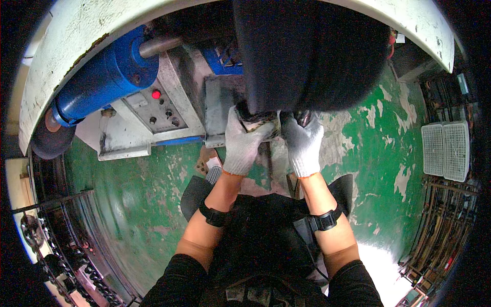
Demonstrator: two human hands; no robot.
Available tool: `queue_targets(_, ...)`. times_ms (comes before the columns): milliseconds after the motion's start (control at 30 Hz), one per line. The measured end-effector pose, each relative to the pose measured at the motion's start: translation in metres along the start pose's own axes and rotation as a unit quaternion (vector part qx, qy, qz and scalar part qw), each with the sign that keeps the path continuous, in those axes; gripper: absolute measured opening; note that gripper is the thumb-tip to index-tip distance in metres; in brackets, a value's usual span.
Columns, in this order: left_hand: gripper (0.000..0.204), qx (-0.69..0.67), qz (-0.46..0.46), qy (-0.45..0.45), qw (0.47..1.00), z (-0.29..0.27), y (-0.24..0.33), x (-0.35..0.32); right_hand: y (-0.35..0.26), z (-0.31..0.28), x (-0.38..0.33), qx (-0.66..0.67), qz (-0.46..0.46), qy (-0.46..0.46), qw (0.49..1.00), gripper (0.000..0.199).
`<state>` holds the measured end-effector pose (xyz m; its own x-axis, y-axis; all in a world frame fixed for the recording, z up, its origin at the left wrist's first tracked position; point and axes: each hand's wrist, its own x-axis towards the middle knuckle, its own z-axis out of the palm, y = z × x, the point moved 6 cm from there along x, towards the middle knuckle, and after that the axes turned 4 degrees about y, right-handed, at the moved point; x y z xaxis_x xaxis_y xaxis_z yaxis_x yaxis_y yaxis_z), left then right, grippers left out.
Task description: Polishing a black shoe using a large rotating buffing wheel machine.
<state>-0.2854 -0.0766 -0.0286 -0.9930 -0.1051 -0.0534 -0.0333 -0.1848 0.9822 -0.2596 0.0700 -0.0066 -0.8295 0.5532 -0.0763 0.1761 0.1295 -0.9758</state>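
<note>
A shiny, dark-edged metal piece [255, 123] is held low in front of a large black wheel [307, 56]. My left hand [241, 143], in a white knit glove, is closed around the piece's left side with the thumb across it. On the other side my gloved right hand [304, 144] grips a dark glossy part near the wheel's lower edge. Whether both hands hold one and the same piece cannot be told. The wheel hides the far side of the work, and contact with it is not clear.
A white curved guard [422, 25] arches overhead. At left are a blue motor-like cylinder [102, 77] and a control panel [161, 110] with a red button. White plastic baskets [445, 151] stand at right by racks. The green floor [148, 204] has peeling paint.
</note>
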Motion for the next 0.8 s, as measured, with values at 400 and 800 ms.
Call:
queue_targets(400, 0.05, 0.015, -0.007, -0.001, 1.0, 0.003, 0.013, -0.004, 0.004, -0.004, 0.0, 0.024, 0.029, 0.035, 0.999, 0.015)
queue_targets(800, 0.054, -0.027, -0.011, -0.014, 0.999, 0.001, 0.003, 0.0, 0.006, -0.001, 0.001, 0.022, 0.004, 0.027, 0.999, 0.01)
